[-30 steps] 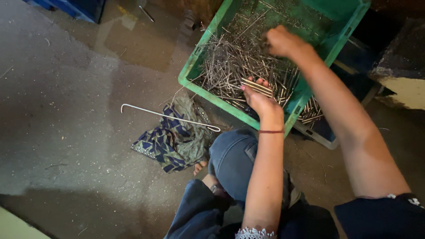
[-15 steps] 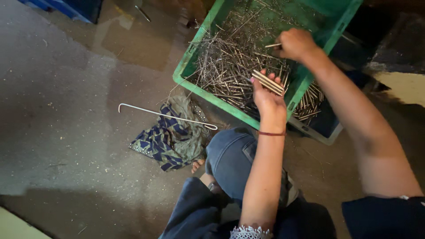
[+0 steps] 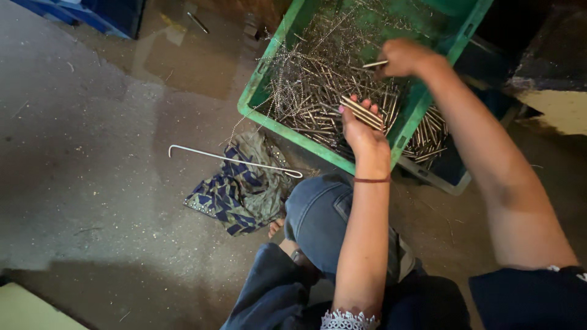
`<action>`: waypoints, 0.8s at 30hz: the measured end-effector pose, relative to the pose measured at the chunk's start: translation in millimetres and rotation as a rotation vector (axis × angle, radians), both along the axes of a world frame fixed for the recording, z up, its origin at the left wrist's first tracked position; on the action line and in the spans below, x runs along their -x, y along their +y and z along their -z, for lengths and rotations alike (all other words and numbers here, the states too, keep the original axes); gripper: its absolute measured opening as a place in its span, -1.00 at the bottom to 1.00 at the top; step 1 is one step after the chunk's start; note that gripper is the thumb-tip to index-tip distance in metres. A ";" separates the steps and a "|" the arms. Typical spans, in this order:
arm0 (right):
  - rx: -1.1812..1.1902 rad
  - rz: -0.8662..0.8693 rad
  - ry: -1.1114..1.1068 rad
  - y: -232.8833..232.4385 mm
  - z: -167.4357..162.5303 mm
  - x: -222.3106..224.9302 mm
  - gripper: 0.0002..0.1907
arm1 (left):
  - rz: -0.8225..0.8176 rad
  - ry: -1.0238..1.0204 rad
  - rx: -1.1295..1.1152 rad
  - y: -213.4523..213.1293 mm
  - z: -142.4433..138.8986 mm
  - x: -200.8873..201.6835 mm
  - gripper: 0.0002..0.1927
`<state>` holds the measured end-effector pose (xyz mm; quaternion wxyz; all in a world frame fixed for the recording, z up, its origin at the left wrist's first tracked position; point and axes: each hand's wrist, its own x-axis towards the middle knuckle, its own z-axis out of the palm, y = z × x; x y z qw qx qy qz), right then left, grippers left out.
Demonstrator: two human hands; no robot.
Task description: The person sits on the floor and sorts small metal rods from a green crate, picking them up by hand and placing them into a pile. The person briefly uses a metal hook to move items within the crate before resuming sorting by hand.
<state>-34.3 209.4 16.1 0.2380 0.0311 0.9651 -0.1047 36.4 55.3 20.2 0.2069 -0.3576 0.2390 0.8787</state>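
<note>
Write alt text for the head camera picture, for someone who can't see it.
Seen from above, a person's left hand holds a small bundle of metal rods over a green crate full of them, while the right hand pinches a single rod. On the concrete floor beside the crate lie a patterned cloth and a long hooked wire.

left hand [image 3: 362, 129] is raised toward twelve o'clock, palm up, fingers [image 3: 358, 107] curled closed around what it holds, a thin band on its wrist, forearm nearly vertical; right hand [image 3: 403, 58] sits at one o'clock from it, knuckles up, fingertips pinched closed, forearm slanting to five o'clock
</note>
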 end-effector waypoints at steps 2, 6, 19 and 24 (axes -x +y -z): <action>0.033 0.048 0.030 7.2 -9.2 -2.3 -0.54 | 0.007 0.023 0.018 0.7 -0.9 0.8 -0.61; 0.011 0.240 0.190 36.6 -27.7 -43.8 -0.57 | 0.108 0.197 0.024 5.0 -7.0 -5.0 -0.64; 0.743 1.257 0.661 65.3 33.6 -253.3 -0.75 | 0.658 0.332 -0.175 88.2 14.3 -106.2 -0.68; 0.492 0.801 0.804 52.4 29.8 -255.2 -0.73 | 0.605 0.541 0.393 81.0 21.8 -88.2 -0.50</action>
